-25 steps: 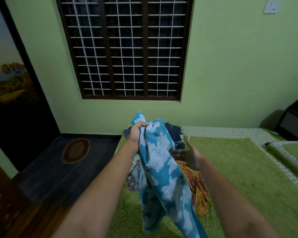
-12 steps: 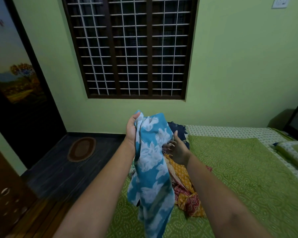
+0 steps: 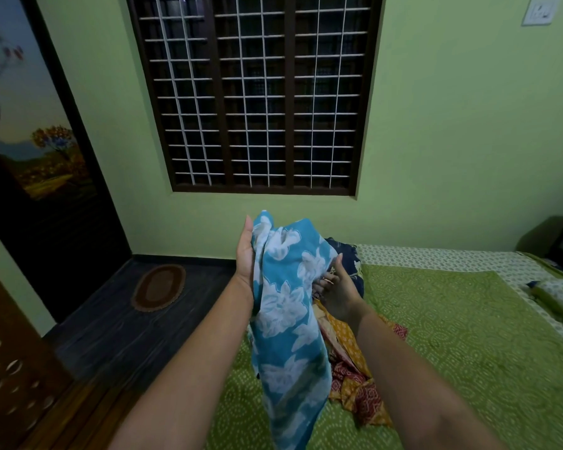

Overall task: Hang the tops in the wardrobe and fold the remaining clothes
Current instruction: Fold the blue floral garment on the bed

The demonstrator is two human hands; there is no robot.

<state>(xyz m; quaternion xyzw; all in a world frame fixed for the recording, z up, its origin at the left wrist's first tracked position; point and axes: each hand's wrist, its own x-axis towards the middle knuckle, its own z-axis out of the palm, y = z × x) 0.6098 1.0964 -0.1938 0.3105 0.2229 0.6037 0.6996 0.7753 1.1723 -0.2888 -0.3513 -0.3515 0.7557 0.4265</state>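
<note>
We hold the blue floral garment (image 3: 286,306) up over the near corner of the bed (image 3: 462,326). Our left hand (image 3: 245,251) cradles its bunched top, fingers fairly straight along the cloth, a loose grip more than a clamp. Our right hand (image 3: 333,289) curls its fingers into the fabric's edge, a narrow pinching grip. The rest hangs down between our forearms.

Below lie the other clothes: an orange and red printed piece (image 3: 355,371) and a dark navy one (image 3: 348,264) near the wall.

Risks, as we judge them: the left hand's slack hold could let the bunched top slip, dropping the garment onto the pile and tangling it. The hanging tail may also drag the orange piece off the bed toward the floor (image 3: 111,319).

No brands, labels or writing can be read anywhere.
</note>
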